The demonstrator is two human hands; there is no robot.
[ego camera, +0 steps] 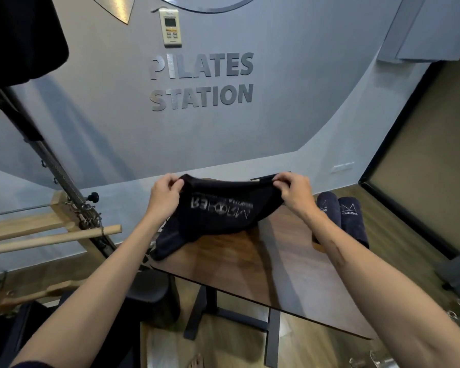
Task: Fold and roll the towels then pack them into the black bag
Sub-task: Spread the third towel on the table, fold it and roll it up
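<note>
A black towel (218,216) with blurred white lettering hangs stretched above the far part of the wooden table (250,264). My left hand (165,192) pinches its top left corner and my right hand (294,191) pinches its top right corner. The towel's lower edge trails onto the tabletop at the left. Two rolled dark towels (343,216) with white logos lie side by side at the table's far right. I cannot make out a black bag for certain.
A grey wall with metal lettering stands just behind the table. Wooden bars and a metal spring frame (72,208) crowd the left side. A dark stool (149,293) sits under the table's left edge. A dark-framed panel (409,181) is on the right.
</note>
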